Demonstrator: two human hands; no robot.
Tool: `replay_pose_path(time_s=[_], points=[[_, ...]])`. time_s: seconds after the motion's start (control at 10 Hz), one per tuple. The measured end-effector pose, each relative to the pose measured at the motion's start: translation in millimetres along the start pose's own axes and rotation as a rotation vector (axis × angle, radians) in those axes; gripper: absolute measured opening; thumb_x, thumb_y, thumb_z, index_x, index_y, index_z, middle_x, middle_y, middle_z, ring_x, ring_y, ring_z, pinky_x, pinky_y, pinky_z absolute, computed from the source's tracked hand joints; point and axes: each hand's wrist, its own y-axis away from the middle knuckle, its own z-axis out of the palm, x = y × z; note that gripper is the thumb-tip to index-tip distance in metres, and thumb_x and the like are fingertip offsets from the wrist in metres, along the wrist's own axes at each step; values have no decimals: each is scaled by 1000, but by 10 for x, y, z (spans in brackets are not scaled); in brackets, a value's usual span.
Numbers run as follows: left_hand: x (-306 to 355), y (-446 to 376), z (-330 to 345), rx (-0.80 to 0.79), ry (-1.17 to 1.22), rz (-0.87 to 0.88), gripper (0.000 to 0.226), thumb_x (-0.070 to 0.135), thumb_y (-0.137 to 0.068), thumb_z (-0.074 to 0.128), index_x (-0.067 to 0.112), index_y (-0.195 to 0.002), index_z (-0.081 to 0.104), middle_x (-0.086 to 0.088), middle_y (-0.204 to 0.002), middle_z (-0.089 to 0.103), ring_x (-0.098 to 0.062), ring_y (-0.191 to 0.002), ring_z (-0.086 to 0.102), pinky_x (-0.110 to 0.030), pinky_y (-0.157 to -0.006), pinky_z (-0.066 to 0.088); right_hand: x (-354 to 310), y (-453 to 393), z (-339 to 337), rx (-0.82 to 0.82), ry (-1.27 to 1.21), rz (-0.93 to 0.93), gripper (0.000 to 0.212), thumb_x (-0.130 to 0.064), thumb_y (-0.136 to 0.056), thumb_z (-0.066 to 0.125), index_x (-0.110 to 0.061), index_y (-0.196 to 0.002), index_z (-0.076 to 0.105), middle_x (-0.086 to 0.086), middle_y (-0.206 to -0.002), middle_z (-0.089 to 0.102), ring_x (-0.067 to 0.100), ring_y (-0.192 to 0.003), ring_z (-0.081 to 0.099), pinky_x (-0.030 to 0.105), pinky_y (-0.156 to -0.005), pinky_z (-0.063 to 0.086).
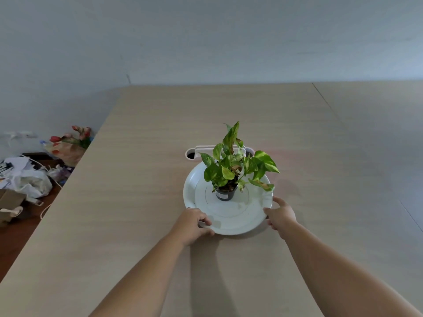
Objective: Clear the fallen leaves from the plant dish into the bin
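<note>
A round white plant dish (231,221) rests on the light wooden table (128,202). In its middle stands a small black pot (225,195) holding a green and yellow plant (238,162) with some browned leaf tips. My left hand (193,225) grips the dish's near-left rim, thumb on top. On the near-right rim lies my right hand (281,215), fingers curled under the edge. I see no loose leaves on the bare part of the dish. No bin is in view.
A white cable port (191,154) is set into the table just behind the dish. On the floor to the left lie a flower bouquet (71,143), crumpled bags and paper (29,179) and cardboard (11,202). A second table (377,133) adjoins on the right.
</note>
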Motion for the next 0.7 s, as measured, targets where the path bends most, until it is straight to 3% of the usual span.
replay_pose_path(time_s=[0.3,0.4,0.6,0.7], points=[[-55,-173,-53,92,82,-67,31,33,-60,89,19,-82,75,2,-89,66,-15,-90,62,-37,-81,54,-216,-107,55,-172,80,-8,71,3,-88,44,-31,-148,31,7,-74,53,14,-54,46,24,-48,37],[-69,-204,-46,105,68,-66,29,34,-62,87,20,-83,74,2,-90,65,-15,-93,60,-37,-82,53,-214,-134,56,-204,70,-67,61,5,-86,48,-21,-140,45,0,-80,55,11,-60,51,25,-54,45],[6,-115,-28,131,54,-15,22,29,-71,82,19,-88,73,3,-93,64,-12,-90,59,-24,-77,49,-143,51,0,-145,-7,-44,54,-3,-85,50,-17,-137,51,4,-77,58,15,-51,42,25,-48,37],[60,7,-7,173,104,56,23,21,-79,74,23,-101,71,9,-99,64,-5,-92,57,-18,-79,45,-159,144,-91,-7,-245,-113,46,-4,-86,52,-20,-129,56,1,-71,54,15,-56,40,27,-51,37]])
